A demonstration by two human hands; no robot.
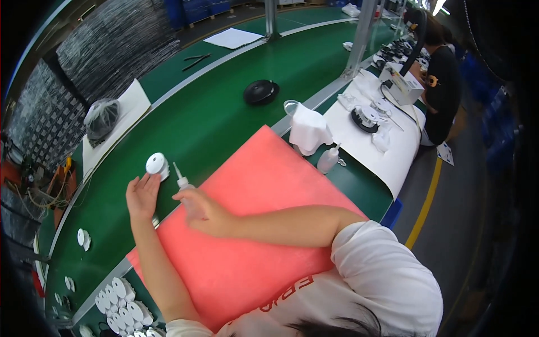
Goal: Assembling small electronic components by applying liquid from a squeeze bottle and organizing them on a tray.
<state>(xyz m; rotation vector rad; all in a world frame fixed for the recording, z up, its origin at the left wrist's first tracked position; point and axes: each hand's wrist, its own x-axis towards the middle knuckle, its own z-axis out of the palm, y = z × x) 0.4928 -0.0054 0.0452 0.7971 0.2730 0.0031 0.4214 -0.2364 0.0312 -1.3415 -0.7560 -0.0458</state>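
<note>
My right hand (206, 213) is closed around a small squeeze bottle (183, 183) with a thin pointed nozzle, which points up and to the left. My left hand (142, 196) has its fingers stretched out, palm showing. Its fingertips are at the lower edge of a white round part (156, 163) over the green belt; whether they touch it I cannot tell. Under my right arm lies a pink-red mat (247, 191).
The green conveyor belt (219, 123) carries a black round part (261, 92) and smaller white parts (83, 240). Several white parts (120, 309) stand at lower left. To the right are a cloth-covered container (309, 132), another squeeze bottle (328, 160) and a person in black (443, 84).
</note>
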